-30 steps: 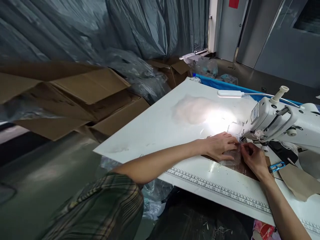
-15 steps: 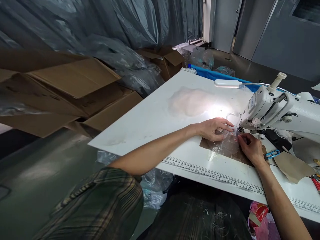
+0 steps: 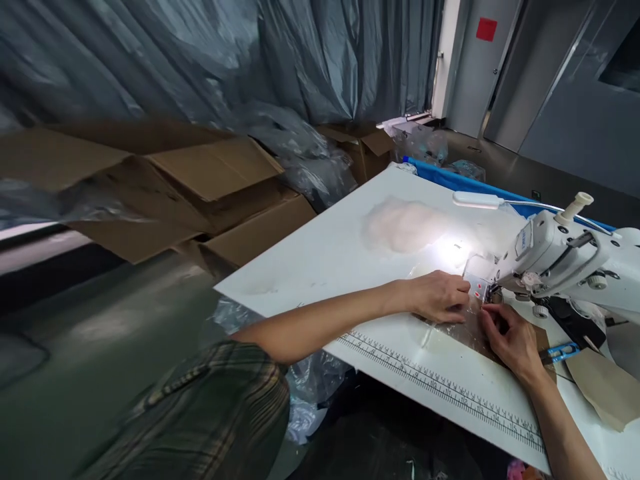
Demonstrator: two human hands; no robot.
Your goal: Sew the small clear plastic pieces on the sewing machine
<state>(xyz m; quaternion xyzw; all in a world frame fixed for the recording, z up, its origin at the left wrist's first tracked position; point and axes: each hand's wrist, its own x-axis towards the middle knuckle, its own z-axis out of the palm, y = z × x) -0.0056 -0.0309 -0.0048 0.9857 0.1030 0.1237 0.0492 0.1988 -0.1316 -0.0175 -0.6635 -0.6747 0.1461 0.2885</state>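
My left hand (image 3: 440, 297) lies on a clear plastic piece (image 3: 463, 323) on the white table (image 3: 330, 260), fingers curled and pressing it just left of the needle. My right hand (image 3: 510, 337) pinches the same plastic at its near right side. The plastic sits over a brown sheet (image 3: 487, 333) under the head of the white sewing machine (image 3: 565, 257). A small label with red marks (image 3: 479, 289) shows at the needle, lit by the machine lamp (image 3: 477, 199).
A printed ruler (image 3: 440, 390) runs along the table's front edge. Blue snips (image 3: 560, 351) and a tan fabric piece (image 3: 603, 393) lie right of my hands. Open cardboard boxes (image 3: 200, 193) and grey plastic sheeting (image 3: 250, 60) fill the left and back.
The view has shifted, so the table and machine appear a little lower and further right. Both hands stay on the plastic at the needle; the left fingers have curled in more.
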